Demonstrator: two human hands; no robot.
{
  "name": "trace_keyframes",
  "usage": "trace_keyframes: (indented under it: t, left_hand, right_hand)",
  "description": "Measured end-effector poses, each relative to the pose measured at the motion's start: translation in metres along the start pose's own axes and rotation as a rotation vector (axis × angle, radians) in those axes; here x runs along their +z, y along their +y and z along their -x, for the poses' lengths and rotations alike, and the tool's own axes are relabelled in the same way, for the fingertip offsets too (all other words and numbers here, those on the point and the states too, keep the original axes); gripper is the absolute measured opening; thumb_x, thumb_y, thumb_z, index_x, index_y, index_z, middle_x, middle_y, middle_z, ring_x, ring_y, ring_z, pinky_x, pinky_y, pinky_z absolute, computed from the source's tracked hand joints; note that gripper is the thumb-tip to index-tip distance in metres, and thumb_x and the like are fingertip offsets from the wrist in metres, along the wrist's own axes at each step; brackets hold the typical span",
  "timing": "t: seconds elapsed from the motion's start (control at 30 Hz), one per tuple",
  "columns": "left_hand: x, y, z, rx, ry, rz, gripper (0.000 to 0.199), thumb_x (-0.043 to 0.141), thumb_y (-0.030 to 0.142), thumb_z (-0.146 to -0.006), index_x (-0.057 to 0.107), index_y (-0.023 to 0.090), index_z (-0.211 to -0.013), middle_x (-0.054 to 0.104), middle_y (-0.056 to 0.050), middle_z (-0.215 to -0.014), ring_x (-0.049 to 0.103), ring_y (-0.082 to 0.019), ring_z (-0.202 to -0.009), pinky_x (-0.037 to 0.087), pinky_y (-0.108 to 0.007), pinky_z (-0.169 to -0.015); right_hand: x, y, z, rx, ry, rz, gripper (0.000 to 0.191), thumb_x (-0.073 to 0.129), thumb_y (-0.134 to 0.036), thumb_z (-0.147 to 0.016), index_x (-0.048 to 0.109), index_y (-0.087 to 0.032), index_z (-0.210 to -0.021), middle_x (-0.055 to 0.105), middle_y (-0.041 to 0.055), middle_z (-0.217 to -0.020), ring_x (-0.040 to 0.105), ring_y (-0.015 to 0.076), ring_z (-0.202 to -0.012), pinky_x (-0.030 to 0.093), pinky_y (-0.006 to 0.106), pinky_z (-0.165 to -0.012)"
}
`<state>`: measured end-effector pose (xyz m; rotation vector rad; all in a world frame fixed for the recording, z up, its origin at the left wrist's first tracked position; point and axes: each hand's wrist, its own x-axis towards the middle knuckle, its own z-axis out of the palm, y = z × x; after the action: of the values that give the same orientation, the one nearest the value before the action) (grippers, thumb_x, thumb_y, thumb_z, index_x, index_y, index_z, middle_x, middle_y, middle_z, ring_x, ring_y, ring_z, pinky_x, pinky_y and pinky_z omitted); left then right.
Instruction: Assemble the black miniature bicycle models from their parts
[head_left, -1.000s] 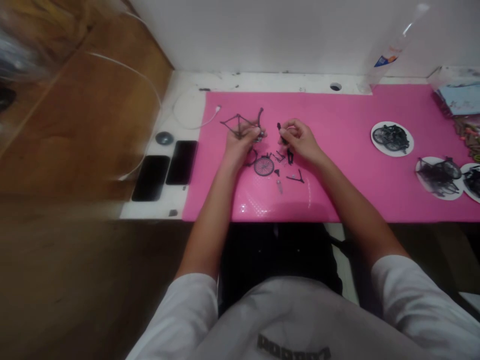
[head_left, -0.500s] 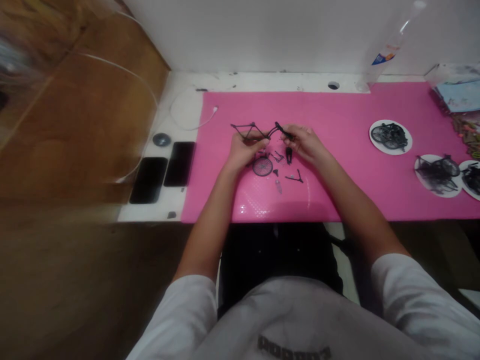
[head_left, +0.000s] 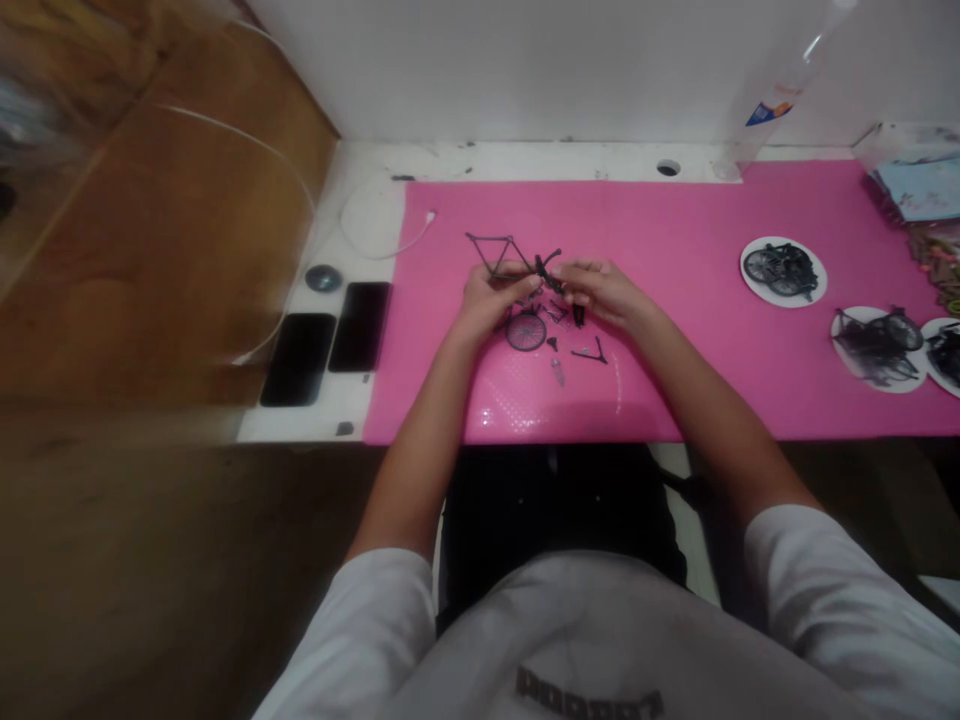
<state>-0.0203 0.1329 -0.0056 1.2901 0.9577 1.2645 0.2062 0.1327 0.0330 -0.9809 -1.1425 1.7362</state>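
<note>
- The long pink rubber mat [head_left: 675,380] covers the white desk [head_left: 352,400], and everything in hand sits over its middle
- Two black phones [head_left: 330,340] lie side by side on the desk's left edge, well apart from the hands; three white round plates of black bicycle parts [head_left: 784,270] sit far to the right
- The left hand [head_left: 487,300] pinches the thin black wire bicycle frame [head_left: 499,255] at its right end, fingers closed on it; the frame is lifted just above the mat and its long axis runs left to right, reaching away to the left of that hand
- The right hand [head_left: 604,290] closes its fingertips on a small black stem piece [head_left: 550,268] and meets the frame's right end, so both hands touch at that joint
- A small black spoked wheel [head_left: 526,332] and loose black bits [head_left: 589,352] lie on the mat just below the hands
</note>
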Motion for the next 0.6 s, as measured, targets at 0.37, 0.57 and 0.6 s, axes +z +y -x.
trace_keyframes:
  t: [0.37, 0.57, 0.6]
  left_hand:
    - [-0.0018, -0.0027, -0.0016, 0.015, 0.057, 0.054, 0.053, 0.109, 0.058, -0.071, 0.09, 0.019, -0.102, 0.087, -0.008, -0.095, 0.08, -0.019, -0.078, 0.065, -0.029, -0.073]
    - [0.0004, -0.0007, -0.0031, 0.022, 0.08, 0.003, 0.057, 0.108, 0.064, -0.068, 0.09, 0.021, -0.1, 0.088, -0.007, -0.092, 0.079, -0.019, -0.077, 0.065, -0.029, -0.071]
    - [0.0006, -0.0006, -0.0034, 0.029, 0.083, 0.001, 0.058, 0.108, 0.064, -0.068, 0.089, 0.021, -0.101, 0.088, -0.008, -0.094, 0.08, -0.02, -0.08, 0.067, -0.031, -0.075]
  right_hand:
    - [0.0075, 0.0086, 0.0069, -0.174, -0.054, 0.174, 0.052, 0.108, -0.063, -0.073, 0.09, -0.026, -0.105, 0.082, 0.0004, -0.091, 0.071, 0.0137, -0.078, 0.06, 0.028, -0.074]
    - [0.0061, 0.0045, 0.0069, -0.236, -0.09, 0.309, 0.056, 0.106, -0.068, -0.074, 0.09, -0.026, -0.106, 0.085, 0.0036, -0.099, 0.072, 0.0181, -0.084, 0.062, 0.032, -0.077]
    - [0.006, 0.0039, 0.0066, -0.247, -0.1, 0.327, 0.058, 0.107, -0.069, -0.071, 0.089, -0.026, -0.107, 0.086, 0.0046, -0.103, 0.073, 0.019, -0.088, 0.063, 0.033, -0.08]
